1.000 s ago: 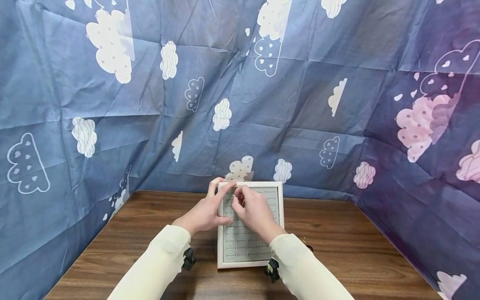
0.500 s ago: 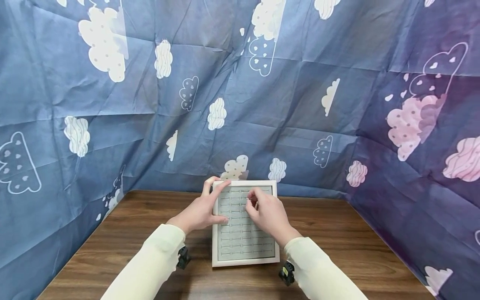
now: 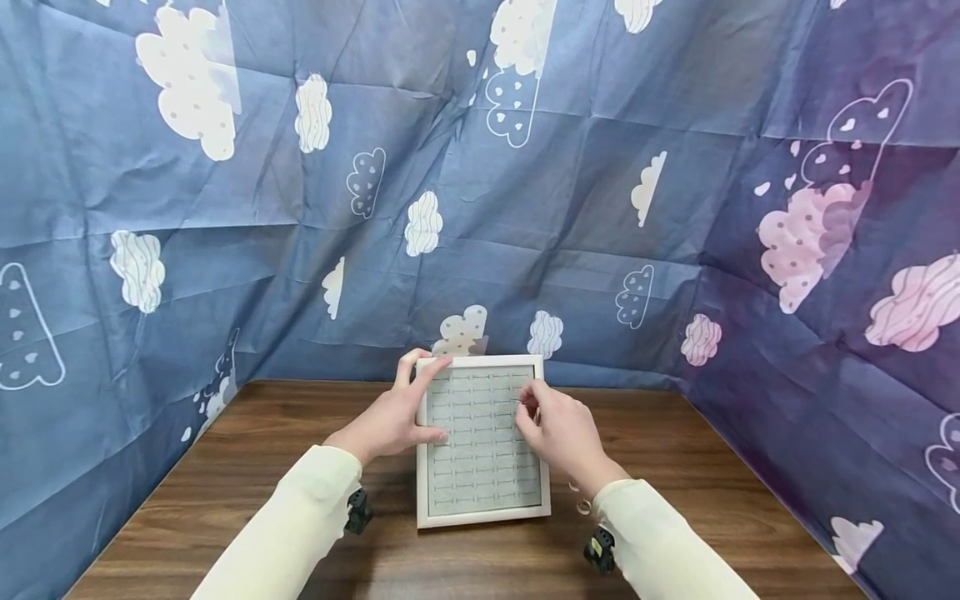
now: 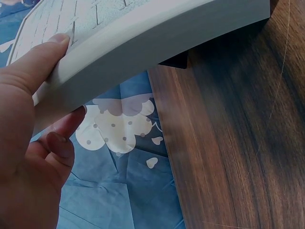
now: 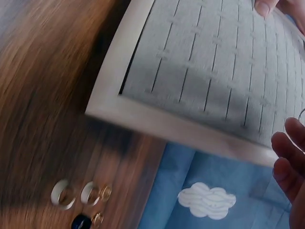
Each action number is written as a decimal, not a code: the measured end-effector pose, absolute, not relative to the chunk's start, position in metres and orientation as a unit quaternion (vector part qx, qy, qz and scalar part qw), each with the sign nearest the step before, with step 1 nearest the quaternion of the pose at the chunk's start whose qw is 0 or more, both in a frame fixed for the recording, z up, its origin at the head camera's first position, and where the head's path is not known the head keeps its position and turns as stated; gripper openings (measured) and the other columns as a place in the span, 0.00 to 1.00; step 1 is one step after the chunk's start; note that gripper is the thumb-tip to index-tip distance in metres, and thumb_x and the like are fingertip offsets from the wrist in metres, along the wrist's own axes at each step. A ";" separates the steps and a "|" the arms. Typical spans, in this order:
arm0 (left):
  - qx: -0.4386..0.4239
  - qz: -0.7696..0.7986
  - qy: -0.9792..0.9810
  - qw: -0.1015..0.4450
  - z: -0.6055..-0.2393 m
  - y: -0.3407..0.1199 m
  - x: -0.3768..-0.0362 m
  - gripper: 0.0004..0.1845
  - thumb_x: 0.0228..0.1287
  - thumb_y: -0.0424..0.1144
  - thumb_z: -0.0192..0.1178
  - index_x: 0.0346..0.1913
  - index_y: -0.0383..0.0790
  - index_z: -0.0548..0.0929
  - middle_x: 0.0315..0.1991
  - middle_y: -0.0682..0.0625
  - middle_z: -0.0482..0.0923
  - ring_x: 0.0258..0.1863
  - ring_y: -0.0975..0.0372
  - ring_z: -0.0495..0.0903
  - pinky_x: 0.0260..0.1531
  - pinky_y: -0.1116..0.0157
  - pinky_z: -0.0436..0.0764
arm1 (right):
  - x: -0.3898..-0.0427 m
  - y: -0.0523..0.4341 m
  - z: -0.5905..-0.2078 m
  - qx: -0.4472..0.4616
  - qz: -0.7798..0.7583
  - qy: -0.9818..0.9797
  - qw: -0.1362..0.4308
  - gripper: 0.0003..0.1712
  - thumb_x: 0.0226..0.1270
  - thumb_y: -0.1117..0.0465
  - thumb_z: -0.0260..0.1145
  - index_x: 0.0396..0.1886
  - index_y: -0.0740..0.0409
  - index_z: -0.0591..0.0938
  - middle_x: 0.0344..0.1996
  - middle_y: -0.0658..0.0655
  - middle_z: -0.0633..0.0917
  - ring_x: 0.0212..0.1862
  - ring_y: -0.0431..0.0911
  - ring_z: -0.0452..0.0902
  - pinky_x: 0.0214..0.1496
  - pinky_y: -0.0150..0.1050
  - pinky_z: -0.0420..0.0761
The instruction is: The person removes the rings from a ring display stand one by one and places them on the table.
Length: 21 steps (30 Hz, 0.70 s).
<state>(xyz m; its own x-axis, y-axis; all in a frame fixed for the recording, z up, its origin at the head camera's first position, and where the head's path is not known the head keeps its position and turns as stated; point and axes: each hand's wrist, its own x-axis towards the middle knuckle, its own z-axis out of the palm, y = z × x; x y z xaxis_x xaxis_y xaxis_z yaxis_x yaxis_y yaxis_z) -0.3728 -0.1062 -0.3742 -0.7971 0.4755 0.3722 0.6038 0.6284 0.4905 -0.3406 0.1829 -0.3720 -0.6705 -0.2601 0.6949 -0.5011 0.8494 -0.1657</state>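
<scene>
A white-framed tray [image 3: 422,467] with a grey slotted insert stands tilted near the table's back edge. My left hand [image 3: 393,421] grips its upper left edge, thumb on the grey insert and fingers behind the frame; the left wrist view shows the thumb [image 4: 47,52] on the frame [image 4: 157,43]. My right hand [image 3: 558,433] hovers at the tray's right side and pinches a small thin ring [image 3: 519,402] over the upper slots. In the right wrist view only an arc of the ring [image 5: 302,115] shows above the fingertips [image 5: 288,143].
Several loose rings [image 5: 81,195] lie on the wooden table [image 3: 712,492] to the right of the tray, by my right sleeve [image 3: 652,542]. Blue cloud-print cloth [image 3: 600,208] walls the table at the back and on both sides.
My right hand has moved from the tray's upper left-middle across to its right side, still pinching the ring. The left hand keeps its grip on the tray's edge.
</scene>
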 end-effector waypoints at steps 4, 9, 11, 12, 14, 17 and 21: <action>-0.304 -0.308 -0.896 0.102 -0.373 -0.106 -0.373 0.60 0.61 0.42 0.82 0.87 0.63 0.51 0.84 0.43 0.39 0.35 0.60 0.83 0.45 0.58 0.84 | -0.340 0.195 -0.375 0.202 0.162 -0.902 0.345 0.05 0.67 0.63 0.69 0.39 0.52 0.81 0.24 0.45 0.82 0.25 0.38 0.73 0.30 0.42 0.76; -0.297 -0.299 -0.901 0.105 -0.374 -0.107 -0.373 0.60 0.61 0.43 0.82 0.86 0.64 0.51 0.83 0.45 0.38 0.36 0.59 0.84 0.46 0.57 0.85 | -0.338 0.211 -0.378 0.195 0.157 -0.907 0.337 0.05 0.69 0.63 0.69 0.38 0.51 0.80 0.24 0.45 0.82 0.24 0.37 0.72 0.30 0.41 0.75; -0.295 -0.299 -0.901 0.103 -0.374 -0.107 -0.372 0.60 0.61 0.43 0.82 0.86 0.64 0.50 0.83 0.46 0.38 0.36 0.59 0.84 0.47 0.58 0.85 | -0.336 0.217 -0.379 0.192 0.155 -0.909 0.335 0.05 0.69 0.63 0.69 0.38 0.51 0.80 0.23 0.45 0.81 0.24 0.37 0.72 0.30 0.41 0.74; -0.296 -0.300 -0.901 0.103 -0.374 -0.107 -0.372 0.60 0.61 0.43 0.82 0.86 0.64 0.50 0.83 0.45 0.38 0.36 0.59 0.84 0.47 0.58 0.85 | -0.336 0.221 -0.379 0.190 0.153 -0.911 0.333 0.05 0.69 0.63 0.69 0.38 0.51 0.80 0.23 0.45 0.81 0.24 0.37 0.72 0.29 0.41 0.74; -0.300 -0.301 -0.899 0.104 -0.373 -0.106 -0.372 0.60 0.61 0.42 0.82 0.86 0.63 0.51 0.83 0.44 0.38 0.37 0.59 0.84 0.47 0.57 0.85 | -0.334 0.228 -0.380 0.184 0.150 -0.914 0.328 0.05 0.69 0.64 0.69 0.38 0.51 0.80 0.23 0.45 0.81 0.24 0.38 0.71 0.30 0.42 0.74; -0.303 -0.301 -0.898 0.107 -0.374 -0.105 -0.372 0.60 0.61 0.42 0.82 0.86 0.62 0.51 0.83 0.42 0.39 0.36 0.60 0.84 0.46 0.57 0.85 | -0.330 0.238 -0.382 0.174 0.146 -0.920 0.319 0.05 0.68 0.64 0.68 0.38 0.51 0.80 0.23 0.46 0.80 0.24 0.38 0.72 0.30 0.43 0.74; -0.303 -0.300 -0.898 0.108 -0.373 -0.105 -0.372 0.59 0.61 0.42 0.82 0.87 0.61 0.51 0.83 0.41 0.39 0.36 0.60 0.84 0.47 0.57 0.85 | -0.325 0.252 -0.385 0.161 0.150 -0.926 0.307 0.05 0.69 0.64 0.68 0.39 0.52 0.80 0.23 0.47 0.81 0.25 0.40 0.73 0.31 0.44 0.75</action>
<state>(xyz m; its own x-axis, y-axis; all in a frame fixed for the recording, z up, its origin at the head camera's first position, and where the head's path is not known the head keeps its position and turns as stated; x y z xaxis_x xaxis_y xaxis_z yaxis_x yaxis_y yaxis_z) -0.3721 -0.1054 -0.3733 -0.7936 0.4789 0.3752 0.6083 0.6374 0.4730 -0.3249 0.2518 -0.3845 -0.7593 -0.2060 0.6173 -0.3899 0.9035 -0.1780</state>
